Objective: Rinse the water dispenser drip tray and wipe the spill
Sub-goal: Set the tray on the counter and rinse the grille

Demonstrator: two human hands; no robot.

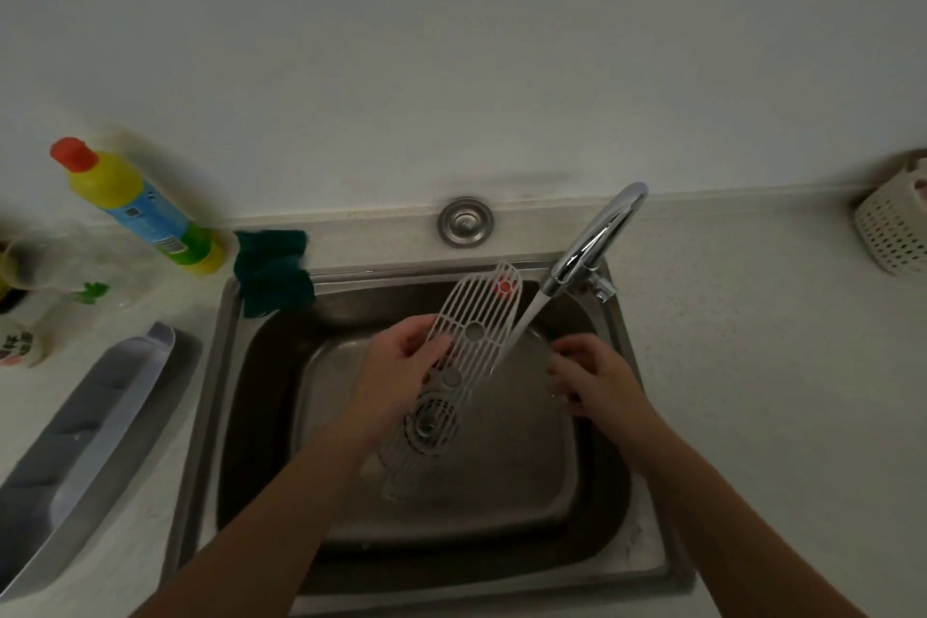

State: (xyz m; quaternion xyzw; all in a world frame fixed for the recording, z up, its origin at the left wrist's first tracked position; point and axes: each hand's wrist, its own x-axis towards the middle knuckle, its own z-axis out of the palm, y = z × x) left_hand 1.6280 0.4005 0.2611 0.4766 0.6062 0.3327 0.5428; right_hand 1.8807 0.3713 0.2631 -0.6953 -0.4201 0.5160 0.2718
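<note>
A long white slotted drip tray grate, with a red dot near its far end, is held tilted over the steel sink. My left hand grips the grate at its middle from the left. Water runs from the chrome tap and strikes the grate's right edge. Just right of the stream, my right hand hovers with fingers spread and holds nothing. The grey drip tray basin lies on the counter left of the sink.
A green cloth hangs over the sink's back left corner. A yellow detergent bottle with a red cap stands behind it. A white perforated basket sits at the far right. Cups and containers crowd the left edge.
</note>
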